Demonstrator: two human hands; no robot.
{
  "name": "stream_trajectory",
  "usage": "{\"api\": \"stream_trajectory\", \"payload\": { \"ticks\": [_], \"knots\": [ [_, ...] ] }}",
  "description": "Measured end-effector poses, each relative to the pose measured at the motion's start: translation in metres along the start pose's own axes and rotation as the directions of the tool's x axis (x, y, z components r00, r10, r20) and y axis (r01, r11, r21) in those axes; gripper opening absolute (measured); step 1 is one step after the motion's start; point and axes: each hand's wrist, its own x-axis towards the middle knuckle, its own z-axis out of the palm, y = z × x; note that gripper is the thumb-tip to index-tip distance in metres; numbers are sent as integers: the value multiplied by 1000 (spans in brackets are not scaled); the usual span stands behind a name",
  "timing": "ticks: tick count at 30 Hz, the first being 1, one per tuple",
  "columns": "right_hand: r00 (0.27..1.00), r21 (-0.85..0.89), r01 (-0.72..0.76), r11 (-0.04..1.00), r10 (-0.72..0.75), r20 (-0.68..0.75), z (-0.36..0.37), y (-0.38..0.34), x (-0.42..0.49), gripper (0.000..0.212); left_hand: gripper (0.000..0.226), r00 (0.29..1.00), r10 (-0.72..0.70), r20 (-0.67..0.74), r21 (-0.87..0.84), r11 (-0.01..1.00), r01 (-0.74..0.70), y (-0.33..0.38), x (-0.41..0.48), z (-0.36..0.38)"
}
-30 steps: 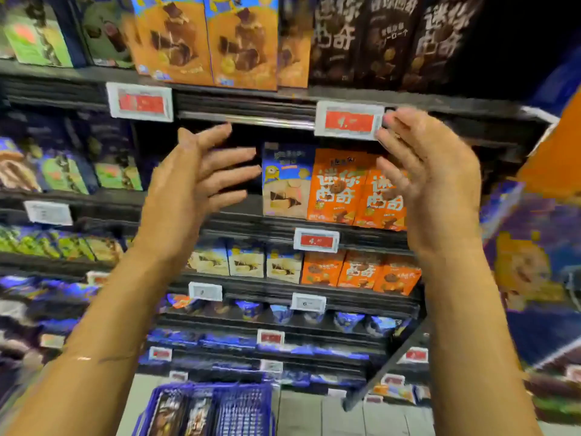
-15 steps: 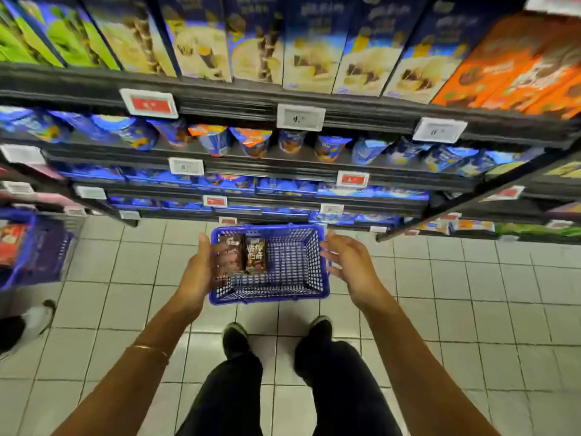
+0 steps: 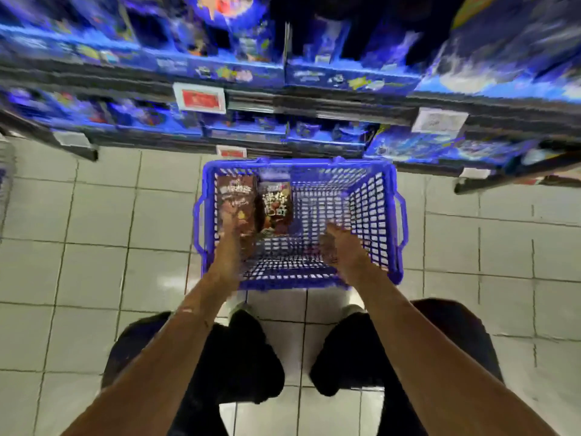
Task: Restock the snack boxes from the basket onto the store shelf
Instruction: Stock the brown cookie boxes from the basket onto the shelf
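A blue plastic basket (image 3: 377, 215) stands on the tiled floor in front of my feet. Two dark brown snack boxes stand upright in its left half: the left box (image 3: 235, 196) and the right box (image 3: 276, 206). My left hand (image 3: 234, 239) is inside the basket against the lower part of the left box; motion blur hides whether its fingers curl round it. My right hand (image 3: 338, 245) is inside the basket's middle, fingers relaxed and holding nothing, a little right of the boxes.
The lower store shelves (image 3: 314, 105) run across the top of the view, packed with blue snack packages and hung with price tags (image 3: 199, 97). A shelf foot (image 3: 503, 180) juts out at the right. My knees and black trousers (image 3: 251, 357) are just behind the basket.
The view dropped from the upper shelves to the floor. Both hands came down from shelf height into the basket; the left hand moved from the basket's left rim onto the left box.
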Motion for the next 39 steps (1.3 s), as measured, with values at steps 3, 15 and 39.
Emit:
{"api": "stream_trajectory", "payload": {
  "ticks": [3, 15, 39],
  "knots": [
    [1000, -32, -29, 999, 29, 0, 16, 20, 63, 35, 72, 1000, 3, 3, -9, 1000, -3, -23, 54, 6],
    [933, -140, 138, 980, -82, 350, 93, 51, 215, 73, 97, 989, 147, 21, -95, 985, -144, -96, 144, 32],
    [853, -103, 151, 983, -77, 516, 85, 56, 232, 50, 85, 991, 103, -87, -45, 993, -107, -98, 131, 41]
  ]
}}
